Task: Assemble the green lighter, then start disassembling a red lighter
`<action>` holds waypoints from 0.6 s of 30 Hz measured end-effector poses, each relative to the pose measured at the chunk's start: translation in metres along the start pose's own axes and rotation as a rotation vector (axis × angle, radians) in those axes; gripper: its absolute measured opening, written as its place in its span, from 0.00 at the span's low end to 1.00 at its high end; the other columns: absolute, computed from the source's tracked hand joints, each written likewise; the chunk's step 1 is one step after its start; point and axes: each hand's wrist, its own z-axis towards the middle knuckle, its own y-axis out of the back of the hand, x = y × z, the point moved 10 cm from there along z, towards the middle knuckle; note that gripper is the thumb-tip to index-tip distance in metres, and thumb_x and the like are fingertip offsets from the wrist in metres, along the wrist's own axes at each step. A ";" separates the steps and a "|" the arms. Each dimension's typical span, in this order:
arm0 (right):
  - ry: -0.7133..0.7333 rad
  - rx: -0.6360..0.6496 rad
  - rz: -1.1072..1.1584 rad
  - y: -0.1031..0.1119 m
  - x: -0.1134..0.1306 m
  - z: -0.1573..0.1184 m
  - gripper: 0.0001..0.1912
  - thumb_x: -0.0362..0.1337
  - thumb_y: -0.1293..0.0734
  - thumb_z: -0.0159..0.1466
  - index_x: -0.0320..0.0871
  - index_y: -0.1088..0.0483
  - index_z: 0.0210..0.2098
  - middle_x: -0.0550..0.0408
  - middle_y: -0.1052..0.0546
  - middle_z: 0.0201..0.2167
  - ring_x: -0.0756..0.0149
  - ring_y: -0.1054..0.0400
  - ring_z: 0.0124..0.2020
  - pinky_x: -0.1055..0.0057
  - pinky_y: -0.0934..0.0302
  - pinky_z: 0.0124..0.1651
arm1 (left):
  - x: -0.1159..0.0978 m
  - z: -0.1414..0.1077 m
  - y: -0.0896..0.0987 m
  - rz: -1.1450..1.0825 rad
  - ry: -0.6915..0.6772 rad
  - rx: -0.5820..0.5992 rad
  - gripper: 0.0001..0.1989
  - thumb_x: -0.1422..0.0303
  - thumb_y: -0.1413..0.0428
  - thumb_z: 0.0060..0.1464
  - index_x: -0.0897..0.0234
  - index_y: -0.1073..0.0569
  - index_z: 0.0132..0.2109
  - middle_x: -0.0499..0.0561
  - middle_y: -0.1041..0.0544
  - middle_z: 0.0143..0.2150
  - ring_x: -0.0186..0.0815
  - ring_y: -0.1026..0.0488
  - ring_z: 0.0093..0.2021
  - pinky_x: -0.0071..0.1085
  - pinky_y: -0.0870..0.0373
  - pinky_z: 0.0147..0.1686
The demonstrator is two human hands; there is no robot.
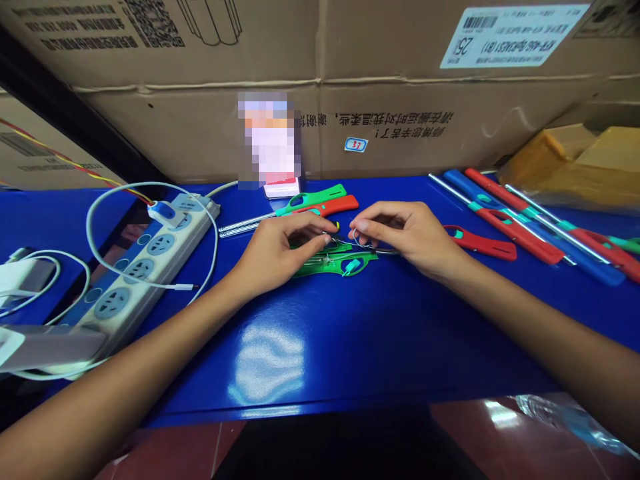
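Note:
Near the middle of the blue table, a green lighter body (325, 265) lies with its inside exposed, and a small light-green piece (349, 267) sits at its right part. My left hand (280, 250) is over the green body's left end, thumb and fingers closed near a small dark part. Just to the right, my right hand (400, 230) pinches a thin white wire (356, 237) between thumb and forefinger. A metal rod runs beneath the right fingers. Behind the left hand lie a green-handled lighter (320, 198) and a red-handled lighter (343, 205).
A white power strip (163, 243) with cables is at the left. A phone (281, 190) leans against a large cardboard box (200, 127) at the back. Several red and blue lighters (530, 243) lie at the right, near a yellow-brown package (565, 167).

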 end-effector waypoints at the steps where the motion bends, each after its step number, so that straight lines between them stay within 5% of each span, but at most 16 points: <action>1: 0.009 -0.005 -0.014 0.001 0.000 0.000 0.15 0.50 0.23 0.66 0.45 0.16 0.39 0.53 0.15 0.34 0.64 0.24 0.35 0.67 0.33 0.38 | 0.002 0.000 -0.001 -0.038 0.015 0.004 0.09 0.67 0.36 0.65 0.66 0.16 0.49 0.53 0.13 0.43 0.35 0.17 0.40 0.29 0.23 0.42; 9: 0.059 -0.007 -0.152 -0.002 0.005 -0.002 0.14 0.50 0.22 0.65 0.45 0.14 0.37 0.52 0.13 0.36 0.59 0.21 0.37 0.63 0.31 0.42 | 0.014 0.000 -0.001 -0.223 0.135 -0.005 0.10 0.67 0.33 0.62 0.65 0.14 0.49 0.52 0.13 0.37 0.31 0.18 0.32 0.26 0.21 0.36; 18: 0.191 0.037 -0.311 -0.013 0.021 -0.007 0.07 0.39 0.26 0.70 0.45 0.18 0.36 0.56 0.15 0.34 0.63 0.23 0.36 0.66 0.33 0.41 | 0.017 -0.003 -0.007 -0.360 0.211 0.008 0.09 0.68 0.33 0.63 0.66 0.15 0.49 0.50 0.15 0.32 0.31 0.18 0.30 0.24 0.20 0.32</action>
